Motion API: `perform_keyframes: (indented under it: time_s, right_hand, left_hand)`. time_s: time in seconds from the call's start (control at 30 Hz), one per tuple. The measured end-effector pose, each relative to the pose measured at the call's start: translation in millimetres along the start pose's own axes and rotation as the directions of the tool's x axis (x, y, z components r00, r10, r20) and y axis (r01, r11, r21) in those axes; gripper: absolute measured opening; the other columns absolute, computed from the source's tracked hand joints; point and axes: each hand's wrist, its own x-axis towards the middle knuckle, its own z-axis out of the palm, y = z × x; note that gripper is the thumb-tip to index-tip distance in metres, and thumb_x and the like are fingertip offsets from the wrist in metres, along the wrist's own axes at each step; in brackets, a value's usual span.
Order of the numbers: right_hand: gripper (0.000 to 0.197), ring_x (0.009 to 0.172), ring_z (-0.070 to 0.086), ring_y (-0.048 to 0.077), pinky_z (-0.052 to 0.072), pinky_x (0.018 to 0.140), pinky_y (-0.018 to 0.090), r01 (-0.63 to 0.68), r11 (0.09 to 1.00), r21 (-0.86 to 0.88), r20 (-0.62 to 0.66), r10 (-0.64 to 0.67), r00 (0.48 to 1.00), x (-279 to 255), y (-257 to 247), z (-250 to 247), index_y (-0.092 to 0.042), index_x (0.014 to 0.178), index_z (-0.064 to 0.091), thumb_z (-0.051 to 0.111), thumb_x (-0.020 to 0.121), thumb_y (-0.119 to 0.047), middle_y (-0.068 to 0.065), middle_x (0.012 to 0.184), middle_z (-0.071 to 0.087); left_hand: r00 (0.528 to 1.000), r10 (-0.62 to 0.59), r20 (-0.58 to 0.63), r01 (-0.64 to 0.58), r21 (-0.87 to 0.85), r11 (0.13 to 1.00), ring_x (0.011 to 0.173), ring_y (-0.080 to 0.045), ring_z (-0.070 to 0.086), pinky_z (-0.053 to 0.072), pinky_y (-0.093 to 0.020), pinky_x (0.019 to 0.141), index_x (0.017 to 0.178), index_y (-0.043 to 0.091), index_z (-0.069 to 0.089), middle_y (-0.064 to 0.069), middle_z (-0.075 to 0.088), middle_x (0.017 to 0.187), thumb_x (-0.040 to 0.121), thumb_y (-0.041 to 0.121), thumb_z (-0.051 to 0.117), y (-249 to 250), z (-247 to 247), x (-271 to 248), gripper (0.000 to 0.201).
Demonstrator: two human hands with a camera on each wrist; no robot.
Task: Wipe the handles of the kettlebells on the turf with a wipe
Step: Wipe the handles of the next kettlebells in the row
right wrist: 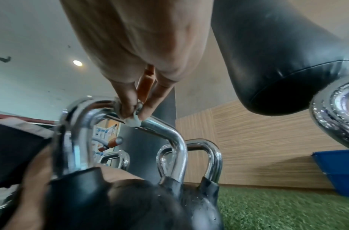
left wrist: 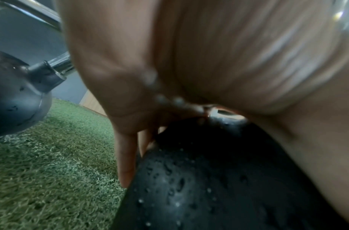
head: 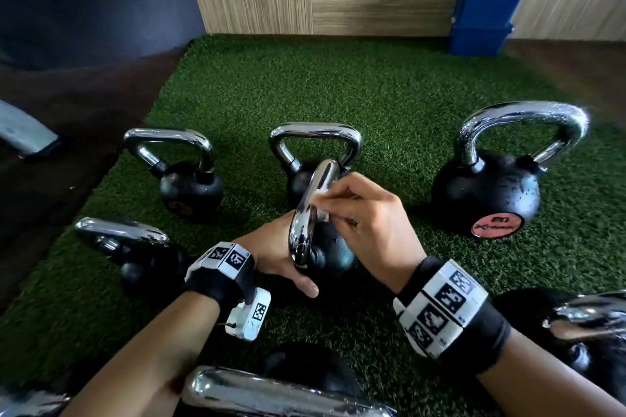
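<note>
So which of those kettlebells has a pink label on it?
The big kettlebell at far right of the back row: a round pink label sits low on its front. No other visible kettlebell shows pink.

Kettlebells (head: pixel 189 173) crowd the near turf (head: pixel 338 88) (open behind).

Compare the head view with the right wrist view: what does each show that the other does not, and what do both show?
Head view only: the left hand steadying the kettlebell's black body, and the big kettlebell with a red label.
Right wrist view only: a ceiling light, and from below, the fingers pinching the wipe.
Both: the right hand wiping the chrome handle, green turf, a blue bin.
</note>
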Motion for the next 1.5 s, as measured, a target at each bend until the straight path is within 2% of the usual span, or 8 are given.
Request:
perform_keyframes:
  time_s: [0.3, 0.5, 0.7, 0.83, 1.0, 1.13, 1.27, 1.5]
  right_hand:
    - [0.023, 0.077, 0.074, 0.003, 0.056, 0.073, 0.017, -0.43, 0.821, 0.375, 0.233, 0.365, 0.901, -15.8, 0.5, 2.0, -0.021, 0.083, 0.079, 0.091, 0.067, -0.01, -0.012, 0.084, 0.078]
    - [0.02, 0.07, 0.072, -0.003, 0.05, 0.065, 0.007, -0.433, 0.859, 0.274, 0.28, 0.36, 0.89, -30.3, 2.5, 9.8, -0.024, 0.076, 0.076, 0.092, 0.065, -0.019, -0.018, 0.077, 0.076]
    - [0.022, 0.075, 0.069, -0.006, 0.047, 0.07, 0.005, -0.4, 0.899, 0.178, 0.247, 0.353, 0.903, -43.4, 3.2, 16.8, -0.024, 0.081, 0.081, 0.092, 0.066, -0.014, -0.018, 0.075, 0.073]
    - [0.027, 0.078, 0.07, -0.009, 0.05, 0.073, 0.005, -0.414, 0.892, 0.182, 0.328, 0.342, 0.881, -37.5, 9.5, 11.1, -0.025, 0.095, 0.082, 0.087, 0.073, -0.01, -0.016, 0.086, 0.078]
    - [0.018, 0.091, 0.07, 0.01, 0.054, 0.083, 0.022, -0.339, 0.934, 0.112, 0.532, 0.232, 0.815, -13.5, 18.6, 9.9, -0.015, 0.103, 0.08, 0.078, 0.086, -0.018, -0.003, 0.104, 0.072]
    - [0.013, 0.09, 0.065, 0.014, 0.049, 0.08, 0.013, -0.21, 0.974, 0.081, 0.621, 0.116, 0.776, -2.5, 22.0, 13.1, -0.009, 0.099, 0.079, 0.073, 0.088, -0.007, 0.003, 0.108, 0.069]
    - [0.026, 0.108, 0.067, 0.017, 0.056, 0.094, 0.04, -0.36, 0.916, 0.178, 0.706, 0.136, 0.695, 1.6, 29.1, 13.3, -0.026, 0.096, 0.077, 0.07, 0.089, -0.001, -0.004, 0.115, 0.069]
    - [0.013, 0.101, 0.071, 0.02, 0.055, 0.094, 0.049, -0.432, 0.872, 0.229, 0.773, 0.107, 0.625, 7.4, 40.1, 19.5, -0.022, 0.1, 0.076, 0.069, 0.093, -0.014, -0.003, 0.107, 0.075]
  left_hand:
    - [0.999, -0.008, 0.04, 0.012, -0.098, 0.995, 0.137, -0.017, 0.052, 0.042, -0.043, 0.116, 0.137, 0.026, 0.058, 0.0, 0.057, 0.143, 0.049, 0.026, 0.104, -2.3, -1.2, 1.9, 0.099]
    - [0.995, -0.104, 0.014, 0.104, -0.025, 0.994, 0.087, 0.006, 0.059, 0.044, -0.011, 0.084, 0.077, 0.052, 0.061, 0.016, 0.061, 0.089, 0.048, 0.023, 0.104, -5.3, 3.7, -1.3, 0.06]
    - [0.997, -0.069, -0.019, 0.069, 0.044, 0.997, 0.091, 0.007, 0.056, 0.041, 0.001, 0.082, 0.083, 0.048, 0.056, 0.022, 0.058, 0.092, 0.048, 0.023, 0.104, -0.2, 6.6, -6.2, 0.064]
    - [1.0, 0.005, 0.009, -0.006, 0.091, 0.996, 0.124, -0.012, 0.054, 0.043, -0.033, 0.112, 0.114, 0.034, 0.064, 0.015, 0.06, 0.123, 0.051, 0.026, 0.103, 13.6, 4.5, -9.7, 0.075]
    - [0.99, 0.12, 0.07, -0.133, 0.23, 0.964, 0.129, -0.002, 0.04, 0.033, -0.032, 0.117, 0.131, 0.021, 0.066, 0.016, 0.05, 0.136, 0.059, 0.042, 0.097, 15.4, 6.0, -9.7, 0.081]
    - [0.996, 0.074, 0.041, -0.08, 0.149, 0.986, 0.139, -0.025, 0.044, 0.034, -0.047, 0.119, 0.136, 0.014, 0.058, -0.002, 0.052, 0.144, 0.053, 0.046, 0.097, 9.0, 7.1, -11.4, 0.097]
    - [0.995, 0.101, -0.019, -0.102, -0.056, 0.993, 0.138, -0.014, 0.05, 0.039, -0.04, 0.117, 0.143, 0.031, 0.047, 0.003, 0.058, 0.144, 0.046, 0.023, 0.104, 12.8, 9.0, -12.6, 0.113]
    - [0.999, 0.04, 0.034, -0.043, 0.093, 0.995, 0.146, -0.028, 0.036, 0.03, -0.047, 0.122, 0.149, 0.019, 0.049, -0.003, 0.043, 0.155, 0.052, 0.026, 0.103, 8.7, 10.3, -10.7, 0.111]
